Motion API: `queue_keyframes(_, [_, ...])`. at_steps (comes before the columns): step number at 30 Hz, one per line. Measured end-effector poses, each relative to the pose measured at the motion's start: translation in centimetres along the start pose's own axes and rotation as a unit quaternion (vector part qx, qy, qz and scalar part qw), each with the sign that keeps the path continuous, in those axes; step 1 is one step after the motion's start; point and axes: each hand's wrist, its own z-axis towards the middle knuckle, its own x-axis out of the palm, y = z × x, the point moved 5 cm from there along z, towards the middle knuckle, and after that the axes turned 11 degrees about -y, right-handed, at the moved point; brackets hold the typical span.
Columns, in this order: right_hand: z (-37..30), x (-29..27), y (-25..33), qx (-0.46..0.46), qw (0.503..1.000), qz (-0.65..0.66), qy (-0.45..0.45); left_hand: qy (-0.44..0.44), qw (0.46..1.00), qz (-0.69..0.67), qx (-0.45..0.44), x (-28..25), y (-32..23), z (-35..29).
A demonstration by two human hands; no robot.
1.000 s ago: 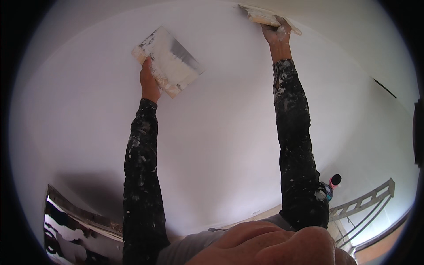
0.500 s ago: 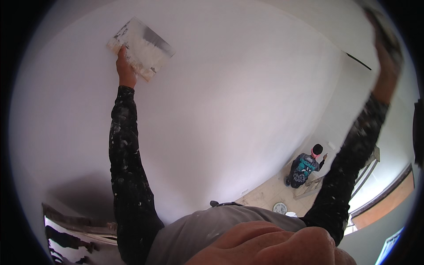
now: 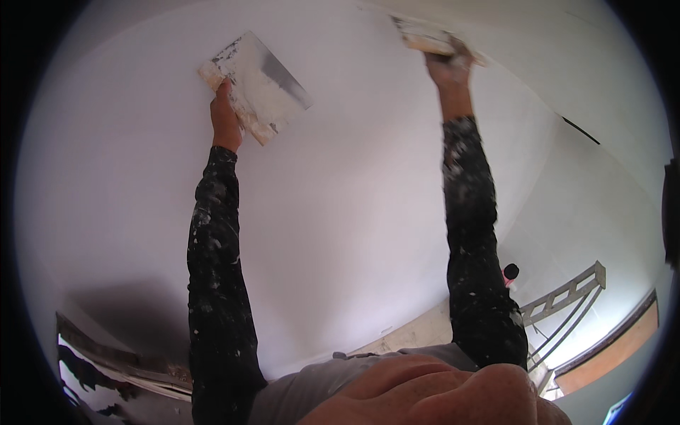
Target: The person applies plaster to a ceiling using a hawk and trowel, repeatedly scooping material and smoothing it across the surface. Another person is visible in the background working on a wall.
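My left hand [image 3: 225, 122] is raised at the upper left, its fingers closed on the edge of a wide putty knife [image 3: 256, 86]. Pale putty is smeared over most of that blade, and a strip of bare dark metal shows near its right side. At the top, my right hand [image 3: 449, 72] grips a second wide putty knife [image 3: 423, 35], slightly blurred, close to the upper part of the white wall [image 3: 354, 191]. Whether its edge touches the wall I cannot tell. Both black sleeves are spotted with dried white paint or putty.
Behind my right arm a person in a black cap [image 3: 511, 271] is mostly hidden. A ladder-like metal frame [image 3: 567, 294] stands at the lower right. A dark slot [image 3: 581, 130] marks the upper right surface. An opening with a wooden frame [image 3: 117, 358] lies lower left.
My right hand has swung left with its putty knife, from the far upper right to the top middle. My left hand and its putty knife have shifted slightly right. My right arm now covers most of the other person.
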Motion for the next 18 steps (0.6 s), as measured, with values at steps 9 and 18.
queue_keyframes(9, [2.9,3.7,-2.0,0.031,0.995,0.038,-0.090,0.050,0.998,0.019,0.015,-1.1,1.3,1.8])
queue_keyframes(18, [-13.4,16.9,30.3,0.031,0.996,-0.015,0.083,0.024,0.999,0.005,-0.022,-0.2,0.0,0.3])
